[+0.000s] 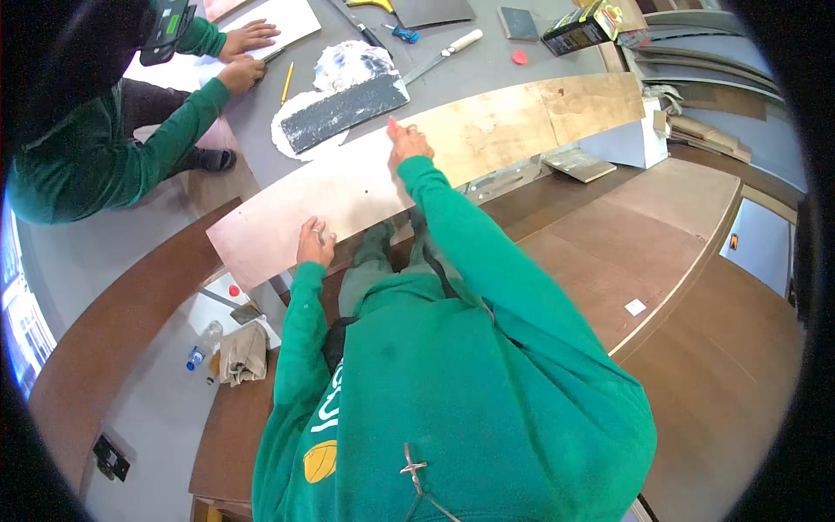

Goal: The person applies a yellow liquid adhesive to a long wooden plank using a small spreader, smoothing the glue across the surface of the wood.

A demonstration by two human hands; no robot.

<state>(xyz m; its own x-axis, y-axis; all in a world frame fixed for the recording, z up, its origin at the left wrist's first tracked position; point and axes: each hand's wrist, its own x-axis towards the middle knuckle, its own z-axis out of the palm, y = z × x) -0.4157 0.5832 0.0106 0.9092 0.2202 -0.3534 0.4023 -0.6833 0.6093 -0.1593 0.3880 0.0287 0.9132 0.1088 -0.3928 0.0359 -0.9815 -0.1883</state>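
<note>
A long, pale plywood strip (487, 122) lies slantwise before me, over the near side of the grey table (252, 139). My left hand (315, 242) has its fingers curled at the strip's near edge, toward its left end. Farther right, my right hand (407, 143) reaches across the strip to its far edge, fingers bent and thumb pointing away. Just beyond lies a dark rectangular slab (348, 111) smeared with white paste. A mound of white paste (348, 63) sits behind it. Beside the slab rests a long-bladed knife (445, 52) with a cream handle.
A co-worker's hands (243, 70) are at a white sheet (291, 17) at upper left, near a yellow pencil (287, 84). A red disc (519, 57), grey square block (518, 23) and dark box (584, 26) lie far right. Curved brown panels (626, 244) stand to my right.
</note>
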